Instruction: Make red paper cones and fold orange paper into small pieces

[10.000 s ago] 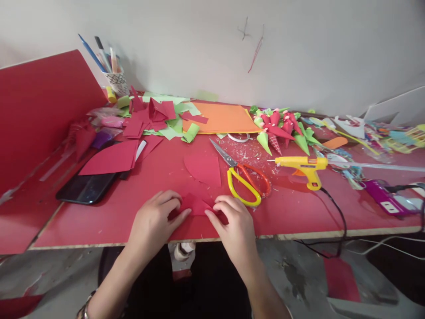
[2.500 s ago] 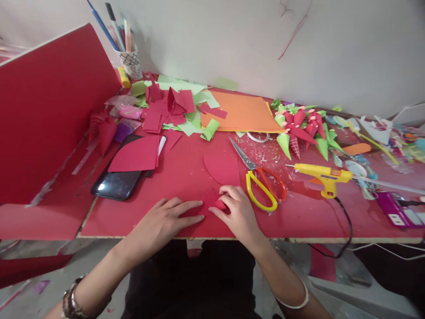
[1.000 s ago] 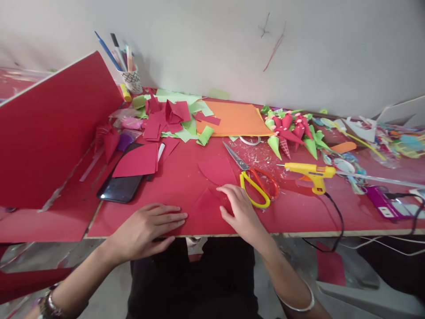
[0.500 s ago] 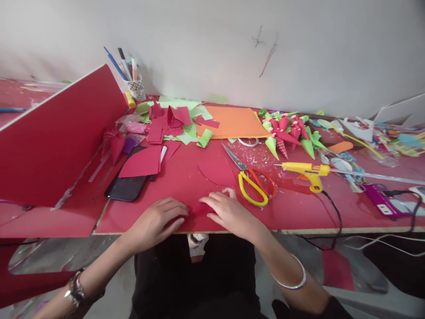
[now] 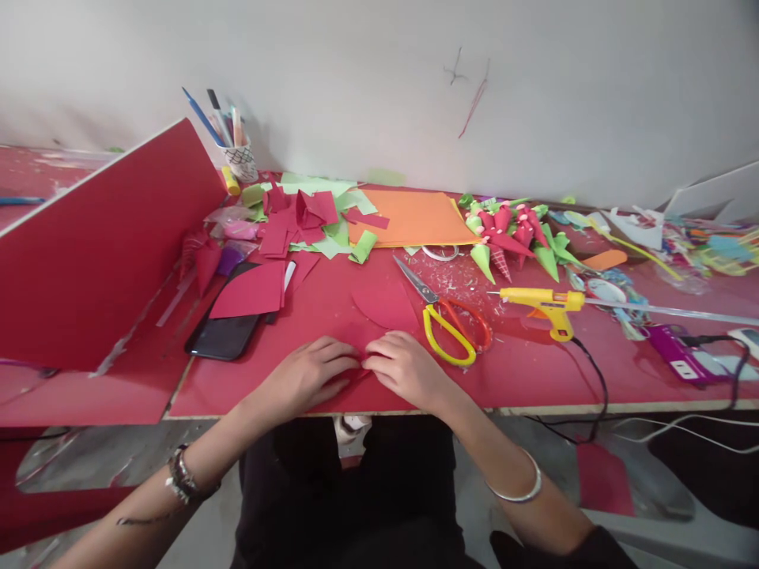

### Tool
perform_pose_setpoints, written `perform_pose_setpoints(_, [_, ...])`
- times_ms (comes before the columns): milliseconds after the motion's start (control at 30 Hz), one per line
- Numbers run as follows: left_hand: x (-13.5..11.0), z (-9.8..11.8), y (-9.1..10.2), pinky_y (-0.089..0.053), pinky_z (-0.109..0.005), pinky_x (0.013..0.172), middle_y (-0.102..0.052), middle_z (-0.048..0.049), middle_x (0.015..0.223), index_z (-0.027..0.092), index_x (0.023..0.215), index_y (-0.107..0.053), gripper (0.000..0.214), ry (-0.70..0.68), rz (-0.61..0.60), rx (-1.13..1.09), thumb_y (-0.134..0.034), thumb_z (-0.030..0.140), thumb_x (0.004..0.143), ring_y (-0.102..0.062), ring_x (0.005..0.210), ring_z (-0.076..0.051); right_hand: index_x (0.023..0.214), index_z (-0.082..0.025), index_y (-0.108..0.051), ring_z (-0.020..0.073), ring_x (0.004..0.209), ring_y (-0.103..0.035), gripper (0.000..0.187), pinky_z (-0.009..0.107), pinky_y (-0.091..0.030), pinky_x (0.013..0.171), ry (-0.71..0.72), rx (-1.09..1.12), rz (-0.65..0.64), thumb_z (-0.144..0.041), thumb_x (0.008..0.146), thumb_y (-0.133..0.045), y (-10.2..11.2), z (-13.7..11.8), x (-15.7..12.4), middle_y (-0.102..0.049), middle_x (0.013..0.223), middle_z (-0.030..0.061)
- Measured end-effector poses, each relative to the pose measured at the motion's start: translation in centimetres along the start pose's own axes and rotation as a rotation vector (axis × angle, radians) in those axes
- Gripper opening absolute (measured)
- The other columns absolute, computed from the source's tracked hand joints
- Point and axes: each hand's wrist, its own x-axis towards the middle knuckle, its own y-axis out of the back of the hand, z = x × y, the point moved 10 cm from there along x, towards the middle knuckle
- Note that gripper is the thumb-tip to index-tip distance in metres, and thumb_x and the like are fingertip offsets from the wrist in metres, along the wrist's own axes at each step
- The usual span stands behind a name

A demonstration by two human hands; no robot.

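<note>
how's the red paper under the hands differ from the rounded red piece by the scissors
The red paper is mostly covered by the left hand and right hand at the table's near edge; the rounded red piece lies untouched, farther back beside the scissors. Its outline shows almost whole; the covered one's does not. Both are red.

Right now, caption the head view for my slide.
Left hand and right hand hold red paper on a table beside scissors.

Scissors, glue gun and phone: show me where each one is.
Scissors (image 5: 432, 299), head view, at the pivot where the blades cross.
Glue gun (image 5: 537, 297), head view, on the yellow barrel.
Phone (image 5: 222, 340), head view, on the dark screen.
</note>
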Motion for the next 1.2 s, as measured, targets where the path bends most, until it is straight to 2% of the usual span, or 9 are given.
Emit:
perform_pose_setpoints(233, [-0.5, -1.4, -0.6, -0.037, -0.04, 0.094, -0.048, -0.0038, 0.127, 0.024, 0.117, -0.049, 0.039, 0.074, -0.036, 0.06, -0.05, 0.036, 0.081, -0.043, 0.112, -0.022, 0.114, -0.033, -0.055, 0.0208, 0.114, -0.041, 0.03, 0.042, -0.03, 0.098, -0.053, 0.006, -0.106, -0.026, 0.086, -0.045, 0.0, -1.4, -2.0, -0.048, 0.122, 0.0057])
perform_pose_setpoints(433, [-0.9, -1.9, -1.3, -0.027, -0.044, 0.101, -0.026, 0.0001, 0.143, 0.034, 0.133, -0.03, 0.051, 0.069, -0.15, 0.15, -0.04, 0.047, 0.084, -0.024, 0.129, -0.025, 0.111, -0.03, -0.056, 0.0218, 0.111, -0.044, 0.028, 0.043, -0.031, 0.099, -0.087, 0.081, -0.078, -0.029, 0.086, -0.045, 0.6, -1.2, -2.5, -0.049, 0.121, 0.0061])
perform_pose_setpoints(533, [-0.9, -1.9, -1.4, -0.026, -0.044, 0.101, -0.024, 0.0006, 0.144, 0.035, 0.134, -0.025, 0.052, 0.081, -0.154, 0.195, -0.038, 0.047, 0.085, -0.02, 0.13, -0.025, 0.1, -0.022, -0.061, 0.0185, 0.095, -0.053, 0.023, 0.034, -0.042, 0.087, -0.224, 0.158, 0.078, -0.023, 0.086, -0.042, 3.3, 1.6, -3.8, -0.058, 0.101, 0.0064])
perform_pose_setpoints(633, [-0.8, -1.9, -1.3, -0.028, -0.043, 0.1, -0.03, -0.0021, 0.141, 0.034, 0.133, -0.029, 0.052, 0.12, -0.109, 0.239, -0.038, 0.049, 0.084, -0.026, 0.126, -0.026, 0.09, -0.02, -0.06, 0.0159, 0.079, -0.057, 0.019, 0.028, -0.047, 0.071, -0.442, 0.12, 0.357, -0.02, 0.085, -0.041, 7.5, 6.1, -7.1, -0.061, 0.084, 0.0045])
perform_pose_setpoints(733, [-0.6, -1.9, -1.0, -0.032, -0.043, 0.097, -0.037, -0.0052, 0.134, 0.032, 0.131, -0.034, 0.051, 0.171, -0.072, 0.278, -0.04, 0.048, 0.083, -0.035, 0.118, -0.026, 0.083, -0.018, -0.056, 0.0172, 0.069, -0.055, 0.012, 0.031, -0.045, 0.068, -0.72, -0.201, 0.629, -0.027, 0.08, -0.047, 12.0, 10.1, -12.6, -0.059, 0.075, 0.0045])
perform_pose_setpoints(800, [-0.4, -1.7, -0.9, -0.033, -0.043, 0.095, -0.041, -0.0061, 0.129, 0.032, 0.13, -0.036, 0.05, 0.185, -0.067, 0.296, -0.042, 0.047, 0.082, -0.039, 0.114, -0.026, 0.087, -0.016, -0.052, 0.0228, 0.078, -0.053, 0.021, 0.037, -0.043, 0.072, -0.877, -0.445, 0.743, -0.033, 0.075, -0.052, 13.9, 11.7, -16.4, -0.056, 0.079, 0.0083])
perform_pose_setpoints(900, [0.0, -1.2, -0.6, -0.03, -0.045, 0.097, -0.045, -0.007, 0.121, 0.032, 0.129, -0.039, 0.052, 0.194, -0.049, 0.329, -0.045, 0.049, 0.08, -0.042, 0.108, -0.025, 0.093, -0.013, -0.049, 0.0307, 0.09, -0.048, 0.04, 0.048, -0.036, 0.082, -1.055, -0.647, 0.758, -0.042, 0.067, -0.058, 14.5, 14.7, -20.8, -0.054, 0.087, 0.0135])
perform_pose_setpoints(1000, [0.5, -1.0, -0.2, -0.026, -0.046, 0.099, -0.049, -0.0077, 0.109, 0.03, 0.125, -0.045, 0.051, 0.24, -0.005, 0.375, -0.048, 0.05, 0.078, -0.044, 0.101, -0.025, 0.099, -0.013, -0.046, 0.0303, 0.086, -0.049, 0.045, 0.049, -0.036, 0.08, -1.147, -0.557, 0.654, -0.045, 0.068, -0.052, 12.9, 18.9, -23.4, -0.054, 0.085, 0.0121])
perform_pose_setpoints(1200, [0.9, -1.4, -0.4, -0.035, -0.042, 0.09, -0.048, -0.0074, 0.103, 0.03, 0.121, -0.049, 0.04, 0.255, 0.025, 0.27, -0.048, 0.04, 0.082, -0.043, 0.097, -0.023, 0.092, -0.012, -0.048, 0.029, 0.085, -0.049, 0.029, 0.042, -0.039, 0.072, -1.117, -0.476, 0.438, -0.032, 0.074, -0.04, 10.1, 23.6, -23.9, -0.053, 0.086, 0.0156])
